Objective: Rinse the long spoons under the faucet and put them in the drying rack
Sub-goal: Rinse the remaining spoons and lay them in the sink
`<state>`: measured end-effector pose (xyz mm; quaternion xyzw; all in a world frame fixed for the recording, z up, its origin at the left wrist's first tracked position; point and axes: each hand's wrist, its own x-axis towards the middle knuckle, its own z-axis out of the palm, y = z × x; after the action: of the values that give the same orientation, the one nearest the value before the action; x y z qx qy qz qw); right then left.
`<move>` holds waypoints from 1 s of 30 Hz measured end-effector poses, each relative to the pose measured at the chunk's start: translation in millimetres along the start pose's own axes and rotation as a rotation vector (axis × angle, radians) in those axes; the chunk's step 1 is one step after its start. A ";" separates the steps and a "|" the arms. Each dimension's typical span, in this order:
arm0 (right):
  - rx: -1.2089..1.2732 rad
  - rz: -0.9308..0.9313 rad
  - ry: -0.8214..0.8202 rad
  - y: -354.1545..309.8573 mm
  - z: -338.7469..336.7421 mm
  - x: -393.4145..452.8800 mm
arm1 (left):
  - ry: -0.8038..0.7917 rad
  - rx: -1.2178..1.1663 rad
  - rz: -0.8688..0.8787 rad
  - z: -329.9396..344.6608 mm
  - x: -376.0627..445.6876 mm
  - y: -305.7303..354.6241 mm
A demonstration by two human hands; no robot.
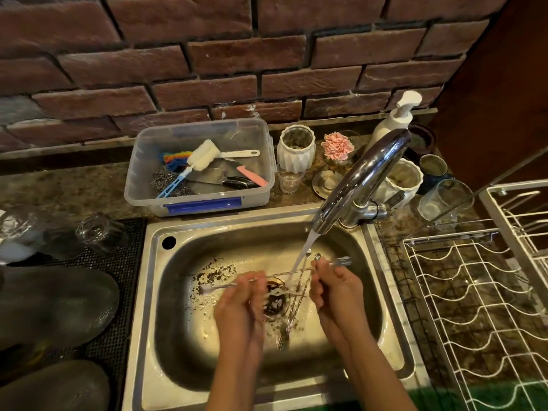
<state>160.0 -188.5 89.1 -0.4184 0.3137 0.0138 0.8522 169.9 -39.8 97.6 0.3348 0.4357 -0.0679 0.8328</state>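
Note:
Water runs from the chrome faucet (360,179) into the steel sink (154,292). Both hands hold one long metal spoon (284,274) crosswise under the stream. My left hand (241,304) grips it near its left end, which sticks out toward the left. My right hand (333,287) pinches it near its right end. More long spoons (292,315) lie in the basin beside the drain, partly hidden by my hands. The white wire drying rack (480,298) stands to the right of the sink.
Dark crumbs are scattered on the sink floor. A clear plastic box (198,167) of brushes and scourers sits behind the sink. White jars, glasses and a pump bottle (396,120) crowd the counter by the faucet. Upturned glassware stands on a black mat (124,262) at left.

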 end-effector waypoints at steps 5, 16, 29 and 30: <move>-0.078 0.090 -0.116 20.5 27.7 -0.8 | -0.015 0.016 0.088 -12.1 -1.6 15.1; 0.061 0.132 0.095 24.2 8.3 7.0 | 0.053 0.181 0.350 -21.5 4.3 26.3; -0.983 -0.063 -0.082 74.2 -16.5 -0.7 | -0.208 1.544 0.657 -17.4 35.3 -51.3; -0.962 -0.068 -0.047 75.6 -20.6 1.9 | -0.215 1.552 0.655 -13.1 37.8 -53.9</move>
<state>129.0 -154.7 25.4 -0.7748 0.2386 0.1387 0.5688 162.3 -66.3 36.4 0.9122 0.0654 -0.1344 0.3816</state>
